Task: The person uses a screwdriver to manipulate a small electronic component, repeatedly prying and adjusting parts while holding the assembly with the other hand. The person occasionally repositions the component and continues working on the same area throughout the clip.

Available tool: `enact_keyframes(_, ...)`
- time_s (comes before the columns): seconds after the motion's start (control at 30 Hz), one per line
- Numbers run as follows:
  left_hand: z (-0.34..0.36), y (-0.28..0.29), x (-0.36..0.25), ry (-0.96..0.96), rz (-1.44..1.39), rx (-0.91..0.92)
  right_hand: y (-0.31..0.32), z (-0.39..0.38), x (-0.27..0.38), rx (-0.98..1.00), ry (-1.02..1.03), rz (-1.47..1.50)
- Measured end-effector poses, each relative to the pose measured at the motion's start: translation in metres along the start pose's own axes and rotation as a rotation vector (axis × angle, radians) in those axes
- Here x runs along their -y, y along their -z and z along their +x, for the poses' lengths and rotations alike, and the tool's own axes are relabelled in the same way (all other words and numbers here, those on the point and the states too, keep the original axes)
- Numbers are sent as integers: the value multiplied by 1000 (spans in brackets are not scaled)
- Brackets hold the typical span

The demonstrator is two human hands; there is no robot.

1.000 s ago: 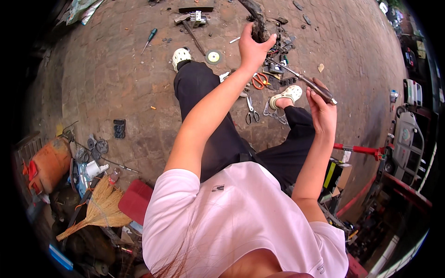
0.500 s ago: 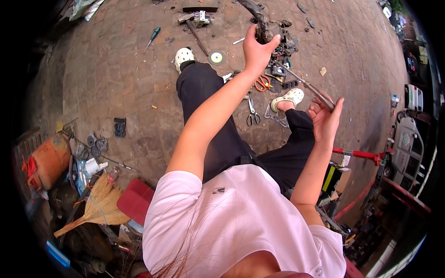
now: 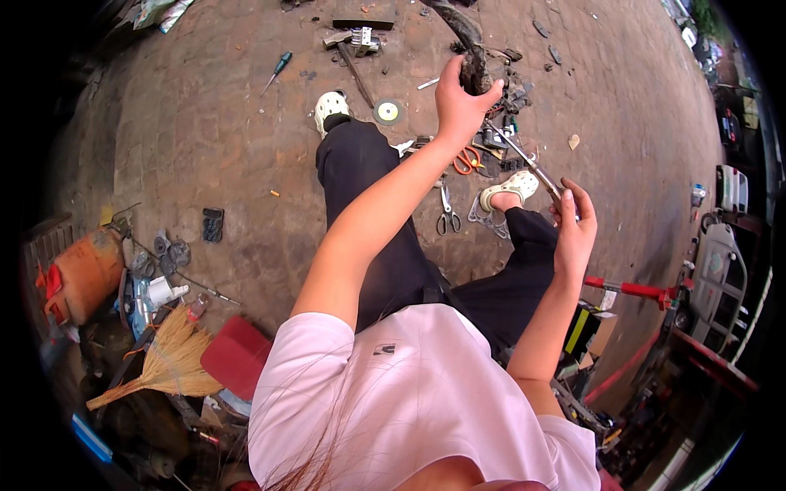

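Note:
My left hand (image 3: pixel 460 105) is wrapped around a thick, dirty black hose-like part (image 3: pixel 465 33), which runs up beyond the top edge. Its palm and fingers hide the lower end. In my right hand (image 3: pixel 577 222) is a long, thin screwdriver (image 3: pixel 522 154), the thumb and fingers closed around its handle. The metal shaft slants up toward the black part; whether its tip touches that part I cannot tell. Below my left hand lie orange-handled scissors (image 3: pixel 467 160) and black-handled scissors (image 3: pixel 448 219) on the brick floor.
A hammer (image 3: pixel 354 74), a green-handled screwdriver (image 3: pixel 278 70) and a cutting disc (image 3: pixel 388 112) lie up ahead. Dark scraps (image 3: pixel 512 98) are scattered beyond my right foot. A straw broom (image 3: pixel 168 360) and an orange tank (image 3: pixel 86 274) stand left, a red bar (image 3: pixel 630 288) right.
My right hand has shifted its grip, its fingers now closer around the screwdriver handle. The left hand keeps its hold on the black part, and the whole view has shifted slightly.

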State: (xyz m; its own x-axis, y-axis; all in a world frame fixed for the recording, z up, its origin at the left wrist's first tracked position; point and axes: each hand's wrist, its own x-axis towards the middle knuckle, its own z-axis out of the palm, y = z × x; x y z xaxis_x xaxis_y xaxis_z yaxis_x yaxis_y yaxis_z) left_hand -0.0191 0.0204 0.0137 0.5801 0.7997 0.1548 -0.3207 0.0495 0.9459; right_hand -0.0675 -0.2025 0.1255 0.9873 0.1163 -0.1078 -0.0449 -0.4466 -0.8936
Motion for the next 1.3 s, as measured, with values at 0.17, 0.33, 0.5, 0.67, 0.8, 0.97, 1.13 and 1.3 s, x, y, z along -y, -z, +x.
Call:
enact_keyframes(0.17, 0, 2, 5, -4, 86, 0, 1, 1, -3, 33, 101, -82)
enact_keyframes(0.33, -1, 3, 4, -132, 203, -23, -2, -2, 3, 60, 51, -87)
enact_keyframes(0.5, 3, 1, 6, -134, 52, -54, -5, -5, 0, 114, -116, 165)
enact_keyframes(0.67, 4, 3, -1, -53, -98, 1, 5, 2, -14, 67, -228, 354)
enact_keyframes(0.8, 5, 3, 1, 5, -167, 50, 14, 8, -35, 52, -319, 542)
enact_keyframes(0.97, 4, 2, -10, 5, -257, 131, 15, 4, -52, 58, -480, 815)
enact_keyframes(1.13, 8, 2, -6, -89, -192, 124, -10, -19, -39, 27, -340, 643)
enact_keyframes(1.3, 11, 4, -1, -83, -128, 106, -29, -35, -23, 28, -17, 187)
